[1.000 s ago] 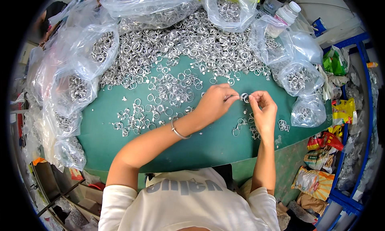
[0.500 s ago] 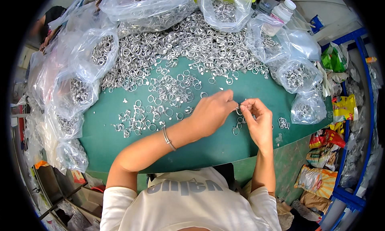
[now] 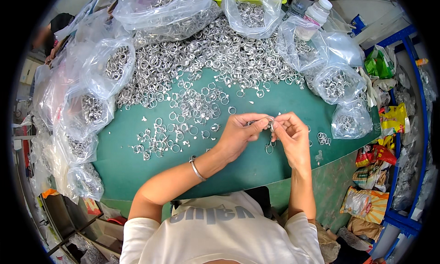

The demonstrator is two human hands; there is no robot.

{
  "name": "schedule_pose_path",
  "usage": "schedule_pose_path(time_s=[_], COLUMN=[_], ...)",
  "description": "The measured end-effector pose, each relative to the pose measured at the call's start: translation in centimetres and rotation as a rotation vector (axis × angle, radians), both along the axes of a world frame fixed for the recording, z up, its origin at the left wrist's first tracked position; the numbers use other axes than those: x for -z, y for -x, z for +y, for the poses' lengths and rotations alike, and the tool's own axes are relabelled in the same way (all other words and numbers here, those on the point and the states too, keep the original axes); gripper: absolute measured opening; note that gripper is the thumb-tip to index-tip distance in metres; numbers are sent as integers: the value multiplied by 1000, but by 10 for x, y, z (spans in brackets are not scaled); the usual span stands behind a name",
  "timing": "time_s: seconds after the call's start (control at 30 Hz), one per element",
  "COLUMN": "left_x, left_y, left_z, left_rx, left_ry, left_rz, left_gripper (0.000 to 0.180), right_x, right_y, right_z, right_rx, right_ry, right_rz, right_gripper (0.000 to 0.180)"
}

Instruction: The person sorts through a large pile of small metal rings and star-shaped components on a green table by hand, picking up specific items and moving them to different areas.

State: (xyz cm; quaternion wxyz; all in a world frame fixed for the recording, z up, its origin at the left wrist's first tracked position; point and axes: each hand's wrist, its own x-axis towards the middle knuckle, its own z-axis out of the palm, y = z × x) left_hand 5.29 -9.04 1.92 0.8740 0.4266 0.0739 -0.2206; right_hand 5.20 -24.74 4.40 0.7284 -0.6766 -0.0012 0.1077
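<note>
My left hand (image 3: pixel 241 132), a bangle on its wrist, is closed in a pinch and meets my right hand (image 3: pixel 294 134) over the green tabletop (image 3: pixel 220 170). Between both sets of fingertips sits a silver ring (image 3: pixel 271 123), partly covered by the fingers. Something shiny also shows between the left thumb and forefinger, too small to make out. Just below the right fingers lie a few loose rings (image 3: pixel 269 148). Left of my left hand spreads a scatter of silver rings (image 3: pixel 158 138) with small pale bits among them.
A large heap of silver rings (image 3: pixel 211 46) covers the far side of the table. Clear plastic bags of rings (image 3: pixel 94 108) line the left edge, and more bags (image 3: pixel 339 85) stand at right. A white bottle (image 3: pixel 318 12) stands back right. Blue shelving (image 3: pixel 424 140) rises beyond the table.
My left hand has turned, bringing its thumb into view, and drawn slightly down. The ring between the fingertips now sits a little higher. My right hand has stayed almost in place.
</note>
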Motion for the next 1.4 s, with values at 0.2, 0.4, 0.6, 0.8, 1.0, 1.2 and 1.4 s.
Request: schedule_pose_path(time_s=[0.2, 0.4, 0.6, 0.8, 1.0, 1.2, 1.4], left_x=[-7, -16, -16, -11, 8, -21, -31], left_y=[-8, -4, 0, -8, -19, -130, -106], left_z=[11, 9, 15, 27, 13, -39, -31], left_rx=[162, 172, 251, 116, 274, 131, 152], left_ry=[242, 186, -308, 185, -233, -120, -274], left_rz=[201, 260, -169, 259, 131, -125, -165], left_gripper=[17, 14, 17, 19, 17, 24, 28], right_x=[-1, -8, -24, -17, 6, 14, 17], right_y=[17, 21, 23, 26, 8, 3, 3], right_z=[11, 12, 7, 6, 1, 5, -18], right_rx=[85, 118, -18, -116, -10, -60, 19], right_ry=[128, 524, 566, 711, 955, 867, 703], right_rz=[-142, -347, -306, -585, -448, -432, -290], right_gripper=[14, 9, 10, 6, 9, 10, 15])
